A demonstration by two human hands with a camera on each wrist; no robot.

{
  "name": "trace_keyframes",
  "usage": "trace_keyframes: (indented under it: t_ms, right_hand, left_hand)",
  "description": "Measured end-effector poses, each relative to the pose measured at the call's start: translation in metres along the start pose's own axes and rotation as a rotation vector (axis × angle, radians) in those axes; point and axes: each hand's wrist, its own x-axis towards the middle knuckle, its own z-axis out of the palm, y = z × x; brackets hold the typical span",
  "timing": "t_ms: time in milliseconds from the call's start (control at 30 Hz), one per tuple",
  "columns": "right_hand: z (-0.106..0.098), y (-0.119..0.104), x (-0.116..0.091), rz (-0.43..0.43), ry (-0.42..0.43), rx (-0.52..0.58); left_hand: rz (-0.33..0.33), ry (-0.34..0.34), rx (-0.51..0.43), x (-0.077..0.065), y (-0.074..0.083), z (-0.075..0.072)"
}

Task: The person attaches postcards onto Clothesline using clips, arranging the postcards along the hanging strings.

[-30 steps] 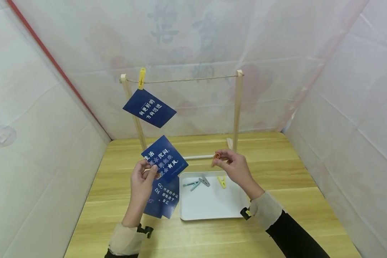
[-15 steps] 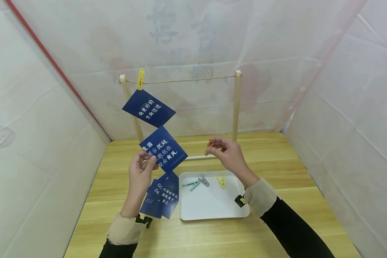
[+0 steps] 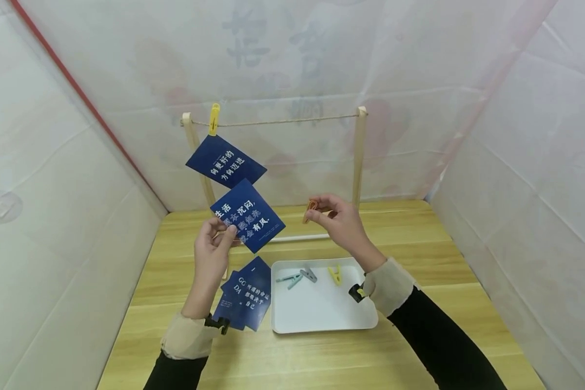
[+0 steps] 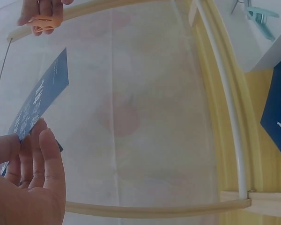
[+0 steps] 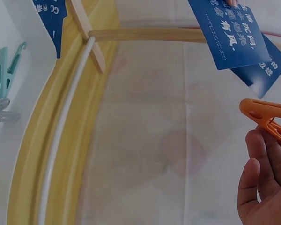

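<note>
Between thumb and fingers, my left hand [image 3: 212, 252] pinches a blue card [image 3: 253, 222] with white lettering by its left edge. My right hand [image 3: 341, 225] holds an orange clothespin [image 3: 310, 210], seen larger in the right wrist view as an orange clip [image 5: 264, 112] at the fingertips. The held card is in front of and just below another blue card [image 3: 226, 162]. That one hangs tilted by a corner from a yellow clothespin [image 3: 214, 119] on a twine line [image 3: 283, 122]. The held clothespin is to the right of the held card, apart from it.
The line runs between two wooden posts [image 3: 359, 157], with a white rod [image 3: 297, 238] low between them. A white tray [image 3: 322, 319] holds a teal clip [image 3: 292, 279], a grey clip [image 3: 309, 274] and a yellow clip [image 3: 336, 275]. Left of it lie several blue cards [image 3: 253, 298]. Fabric walls surround the table.
Both hands have risen towards the line. The left hand carries the card up to overlap the hanging card's lower edge; the right hand moves left and up with the clothespin.
</note>
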Motion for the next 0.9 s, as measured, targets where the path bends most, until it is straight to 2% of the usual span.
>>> trace_keyframes:
  t_ms: [367,633,900]
  right_hand:
    - [-0.006,-0.018,0.017,-0.029,0.006,0.006]
    - [-0.006,-0.029,0.03,-0.084,0.028,-0.045]
    - [-0.008,-0.041,0.041,-0.093,0.038,-0.064]
  left_hand:
    - [0.009,-0.003,-0.003,0.011,0.009,0.005]
    - [0.013,0.002,-0.017,0.018,0.015,0.007]
    - [0.029,0.004,-0.006,0.023,0.02,0.007]
